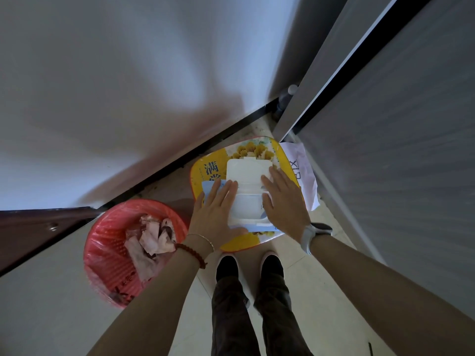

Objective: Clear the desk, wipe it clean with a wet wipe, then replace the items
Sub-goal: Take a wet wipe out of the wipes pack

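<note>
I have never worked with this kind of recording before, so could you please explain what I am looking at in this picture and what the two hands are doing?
There is no machine here: a person wears a wide-angle camera on the head, looking down past their own arms to their shoes on the tiled floor. That is why the walls bend.

Both hands rest on a wet wipe pack with its white flip lid open. The left hand, with bracelets at the wrist, lies across the pack's left side; the right hand, with a watch, lies on its right side. The fingers look fairly straight, pressing rather than clutching.

The pack sits on a yellow flower-printed tray or stool top. Beside it are a red waste basket with crumpled used wipes, and a white printed paper.
</note>
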{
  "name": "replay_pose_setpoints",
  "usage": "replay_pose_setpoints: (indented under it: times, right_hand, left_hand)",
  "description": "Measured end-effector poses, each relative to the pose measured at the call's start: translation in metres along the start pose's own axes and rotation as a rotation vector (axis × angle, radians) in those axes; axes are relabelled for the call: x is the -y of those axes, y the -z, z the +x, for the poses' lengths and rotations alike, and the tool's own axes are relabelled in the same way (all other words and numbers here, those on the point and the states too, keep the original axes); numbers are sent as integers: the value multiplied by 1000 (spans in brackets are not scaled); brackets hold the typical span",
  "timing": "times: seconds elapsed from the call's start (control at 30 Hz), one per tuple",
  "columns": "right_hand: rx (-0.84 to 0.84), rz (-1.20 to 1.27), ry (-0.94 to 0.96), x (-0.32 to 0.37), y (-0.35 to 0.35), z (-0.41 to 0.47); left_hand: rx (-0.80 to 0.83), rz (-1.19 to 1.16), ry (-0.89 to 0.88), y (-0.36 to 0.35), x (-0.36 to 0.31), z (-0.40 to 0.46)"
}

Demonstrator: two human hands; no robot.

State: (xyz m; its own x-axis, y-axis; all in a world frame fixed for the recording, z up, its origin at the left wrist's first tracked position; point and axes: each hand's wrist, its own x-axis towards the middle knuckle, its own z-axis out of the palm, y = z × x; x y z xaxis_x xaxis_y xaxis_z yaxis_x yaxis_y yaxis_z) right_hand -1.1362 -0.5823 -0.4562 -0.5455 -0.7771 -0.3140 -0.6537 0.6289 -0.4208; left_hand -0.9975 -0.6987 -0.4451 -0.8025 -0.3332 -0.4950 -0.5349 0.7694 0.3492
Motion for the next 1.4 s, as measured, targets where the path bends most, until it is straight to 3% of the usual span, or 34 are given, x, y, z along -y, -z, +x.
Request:
replay_pose_setpoints:
  times: [0.13, 0.33, 0.47, 0.57, 0.7, 0.8, 0.93, 1.1, 1.4]
  right_hand:
    - [-136, 147, -79, 3, -7, -39]
    - [-146, 206, -300, 28, -15, -37]
    - [-342, 52, -270, 37, -18, -33]
    - [-389, 196, -210, 34, -21, -39]
    - [-288, 326, -124, 35, -28, -37]
    - [-260, 182, 42, 26, -32, -40]
    - [-193, 61, 278, 5, -30, -50]
    - [-91, -1, 318, -2, -25, -51]
    - [-197, 17, 254, 1, -23, -48]
  left_hand:
    - [34, -3, 21, 7, -1, 2]
    - [64, -107, -34, 7, 8, 0]
    - [-56, -560, 36, 13, 10, -2]
    - [-159, -735, 83, 12, 8, -3]
    - [-269, -563, 132, 6, -2, 3]
    - [-351, -551, 228, 5, -15, 6]
    - [-344, -435, 306, 2, -24, 11]
    - [-306, -355, 327, 0, -32, 16]
    - [-282, -539, 188, 9, -2, 10]
